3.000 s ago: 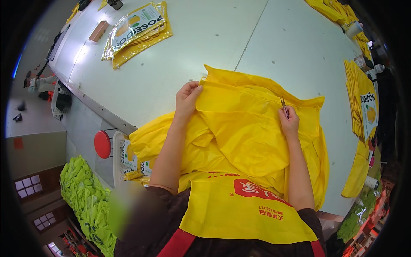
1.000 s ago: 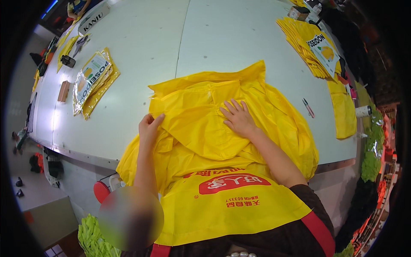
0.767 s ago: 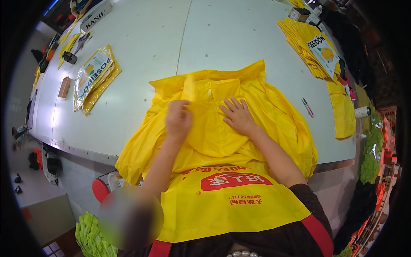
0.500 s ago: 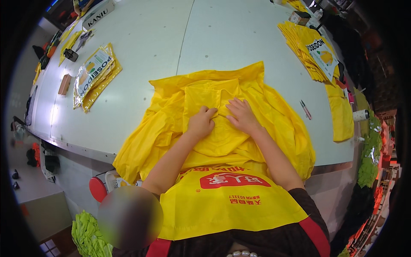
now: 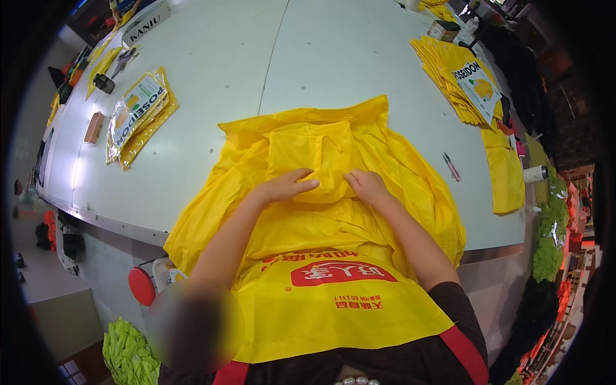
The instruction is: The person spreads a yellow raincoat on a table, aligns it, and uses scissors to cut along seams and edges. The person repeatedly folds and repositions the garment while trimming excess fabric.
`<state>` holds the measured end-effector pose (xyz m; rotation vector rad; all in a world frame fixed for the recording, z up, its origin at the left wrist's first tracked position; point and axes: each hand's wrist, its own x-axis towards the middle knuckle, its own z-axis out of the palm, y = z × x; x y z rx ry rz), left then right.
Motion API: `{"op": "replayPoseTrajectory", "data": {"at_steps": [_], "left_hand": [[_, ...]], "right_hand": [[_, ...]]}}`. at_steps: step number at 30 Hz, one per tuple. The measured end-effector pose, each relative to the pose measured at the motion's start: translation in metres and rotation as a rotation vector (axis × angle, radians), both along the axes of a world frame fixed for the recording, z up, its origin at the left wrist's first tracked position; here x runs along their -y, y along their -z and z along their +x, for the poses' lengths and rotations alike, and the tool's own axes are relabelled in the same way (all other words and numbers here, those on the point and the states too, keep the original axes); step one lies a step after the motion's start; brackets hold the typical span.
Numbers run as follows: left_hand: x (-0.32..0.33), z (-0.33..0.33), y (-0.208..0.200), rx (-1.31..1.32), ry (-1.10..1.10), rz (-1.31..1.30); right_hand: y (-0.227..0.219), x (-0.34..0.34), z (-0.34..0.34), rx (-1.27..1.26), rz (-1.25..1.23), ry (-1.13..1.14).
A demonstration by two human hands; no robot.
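Note:
A yellow raincoat (image 5: pixel 410 183) lies spread on the table in front of me, with loose folds on both sides. Its hood (image 5: pixel 298 144) is laid over the middle. My left hand (image 5: pixel 285 187) rests on the lower left part of the hood, thumb and fingers apart. To its right, my right hand (image 5: pixel 367 187) has its fingers closed on a bit of the hood's fabric at the right edge. Under my forearms, the coat's near part meets the yellow apron (image 5: pixel 340 314) that I wear.
Thread snips (image 5: pixel 452 167) lie right of the coat. Packed yellow garments (image 5: pixel 138 119) lie at left beside a small brown block (image 5: pixel 94 128). A fanned stack of yellow pieces (image 5: pixel 443 80) is at far right, near a white thread cone (image 5: pixel 535 174). Far left, another person's arm (image 5: pixel 122 11) shows.
Both hands have moved down toward me along the hood and slightly apart. My left hand has loosened from a pinch; my right, spread before, has closed on the fabric. The hood's top lies flatter.

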<state>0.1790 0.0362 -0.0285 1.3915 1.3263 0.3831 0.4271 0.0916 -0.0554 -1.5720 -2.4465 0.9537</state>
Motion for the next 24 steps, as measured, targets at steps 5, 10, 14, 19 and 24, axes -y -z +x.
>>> {"op": "replayPoseTrajectory", "data": {"at_steps": [5,10,14,19,24], "left_hand": [[0.002,0.001,0.016,-0.248,-0.099,0.114],[0.010,-0.005,0.043,-0.348,-0.081,0.404],[0.007,-0.008,0.057,-0.342,-0.004,0.588],[0.029,0.014,0.010,-0.388,0.291,1.096],[0.027,0.013,0.053,-0.284,0.035,0.812]], "right_hand": [[-0.019,-0.004,-0.028,0.235,0.168,-0.056],[-0.011,0.026,-0.035,0.033,0.552,-0.552],[0.029,0.026,-0.030,0.145,0.440,-0.608],[0.012,0.022,-0.031,0.031,0.451,-0.619],[0.013,0.019,-0.032,-0.099,0.462,-0.548]]}}
